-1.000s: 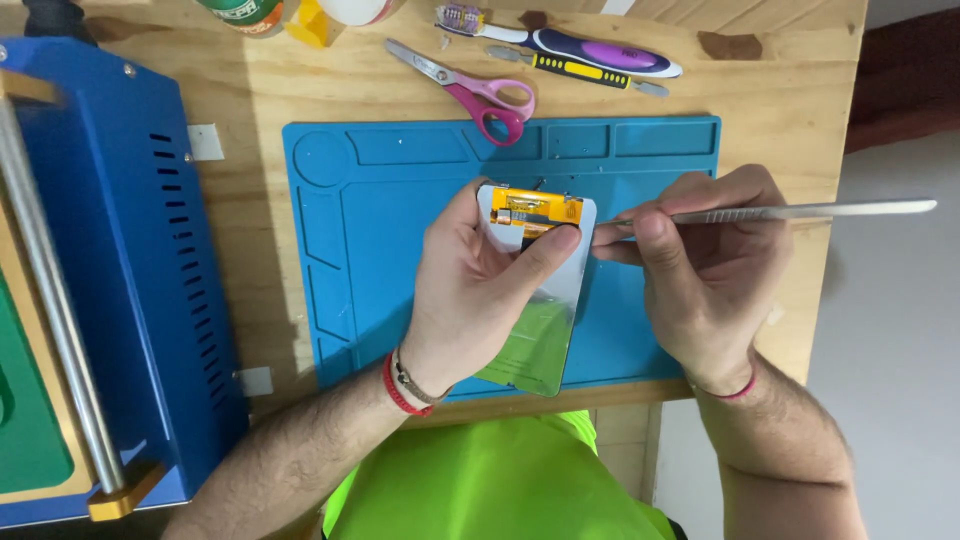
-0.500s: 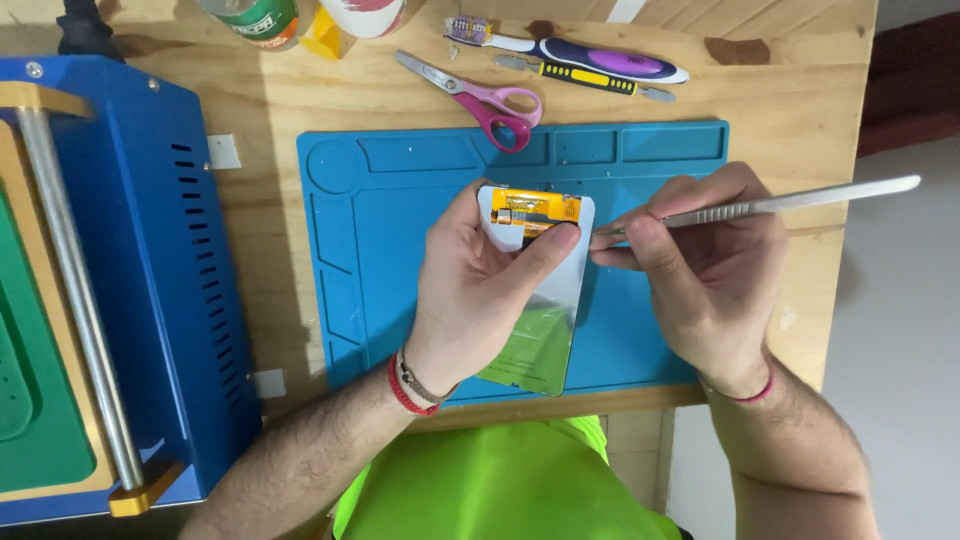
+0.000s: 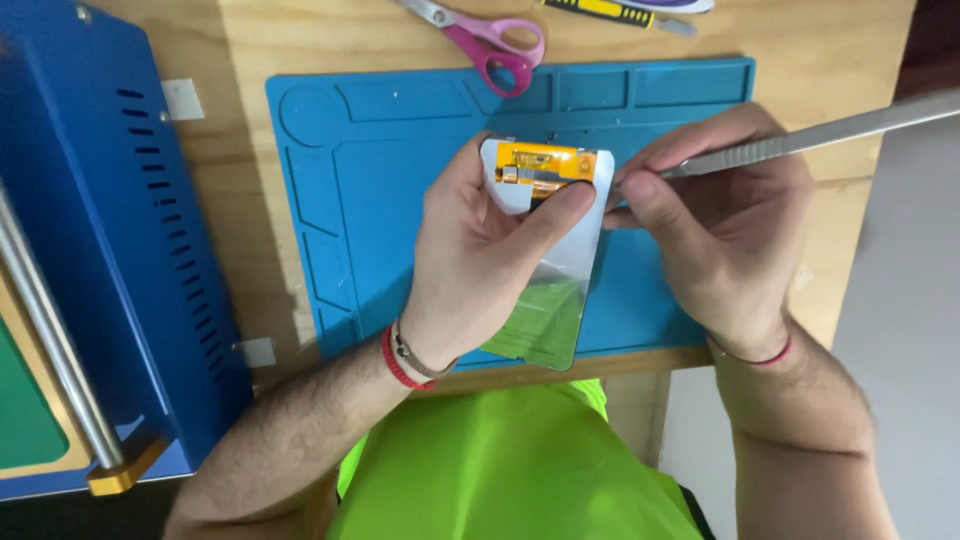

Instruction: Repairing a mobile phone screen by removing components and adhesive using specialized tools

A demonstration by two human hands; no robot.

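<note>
A wooden desk (image 3: 300, 40) fills most of the head view, its pale grain showing around a blue work mat (image 3: 400, 150) that lies flat on it and reaches almost to the desk's near edge. The mat has moulded trays along its far side and a round recess at its far left corner. Over the mat's near half, the left hand (image 3: 480, 260) is clamped on a phone screen panel (image 3: 560, 290): the thumb presses across the panel's face just below its orange flex cable (image 3: 545, 160), and the fingers wrap behind it. The panel is held upright-tilted above the mat, its shiny back catching a green reflection, its lower end hanging over the desk's near edge. The right hand (image 3: 720, 230) is closed around a long metal spudger (image 3: 800, 135), whose tip meets the panel's right edge near the top; the handle runs out past the desk's right edge. The two hands sit close together, just touching at the panel.

At the desk's far edge lie pink-handled scissors (image 3: 490, 45) and, further right, a yellow and black tool (image 3: 610, 12), partly cut off by the frame. Along the desk's left edge stands a large blue machine (image 3: 110, 260) with vent slots, a metal bar (image 3: 50, 330) and a green pad (image 3: 25, 410). Beyond the desk's right edge the floor (image 3: 900, 330) is plain grey. A bright green shirt (image 3: 500, 470) shows at the near edge.
</note>
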